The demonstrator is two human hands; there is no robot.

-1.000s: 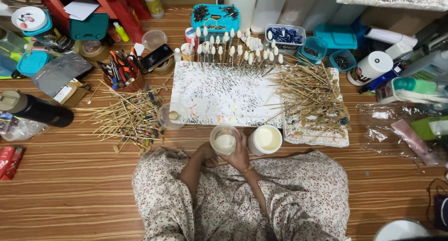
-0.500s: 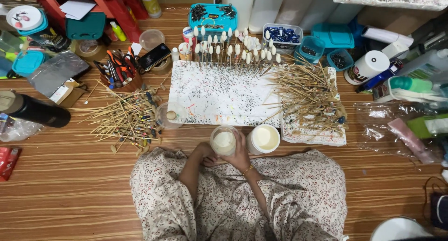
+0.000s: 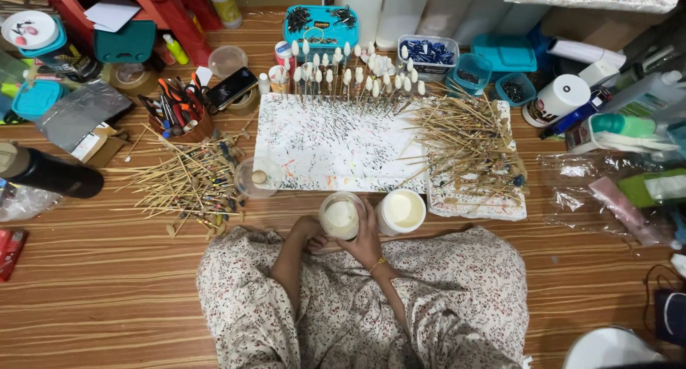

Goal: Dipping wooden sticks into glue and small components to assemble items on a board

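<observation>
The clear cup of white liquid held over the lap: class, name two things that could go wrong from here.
1. The clear cup is open-topped and nearly full, held by the right hand with the left hand beside it; a tilt could spill white liquid onto the floral dress.
2. The open white tub stands right beside that hand; a nudge might tip it onto the wooden floor.

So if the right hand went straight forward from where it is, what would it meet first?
Probably the white open tub just beyond the right hand, which holds a clear cup; depth is unclear.
</observation>
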